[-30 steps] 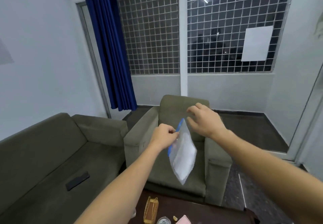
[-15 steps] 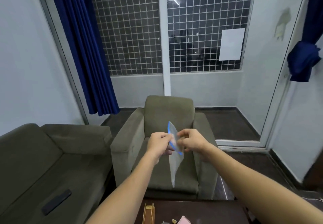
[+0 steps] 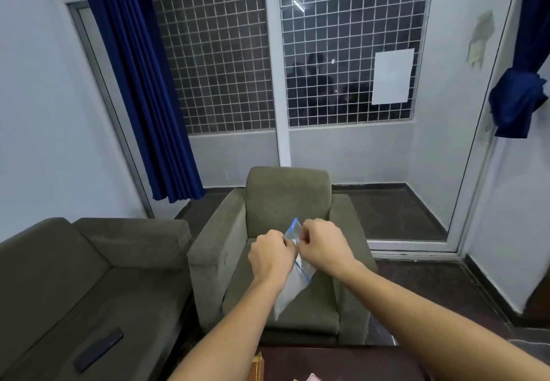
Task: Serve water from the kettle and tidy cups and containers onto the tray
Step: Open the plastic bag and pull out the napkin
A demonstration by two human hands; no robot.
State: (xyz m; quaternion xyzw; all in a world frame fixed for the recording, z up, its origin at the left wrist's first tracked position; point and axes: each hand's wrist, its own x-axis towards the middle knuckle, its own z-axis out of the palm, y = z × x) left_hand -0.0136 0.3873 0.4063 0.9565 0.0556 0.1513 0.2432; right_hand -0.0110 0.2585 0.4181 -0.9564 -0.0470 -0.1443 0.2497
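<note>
A clear plastic zip bag (image 3: 290, 287) with a blue seal strip hangs in the air in front of the armchair. My left hand (image 3: 270, 257) and my right hand (image 3: 324, 245) both pinch its top edge, knuckles close together, with the blue strip running between them. The bag's lower part hangs down below my left wrist. Whatever is in the bag looks whitish and cannot be made out. No kettle, cup or tray is in view.
A dark wooden table (image 3: 342, 362) shows at the bottom edge, with a gold wire holder (image 3: 258, 368) and a pink item (image 3: 312, 377) on it. A grey armchair (image 3: 282, 202) stands straight ahead and a sofa (image 3: 89, 276) with a dark phone (image 3: 98, 349) lies left.
My hands have come together on the bag's top and dropped lower in view. The bag has turned, its blue strip now slanting between my fingers. The view has shifted right and back.
</note>
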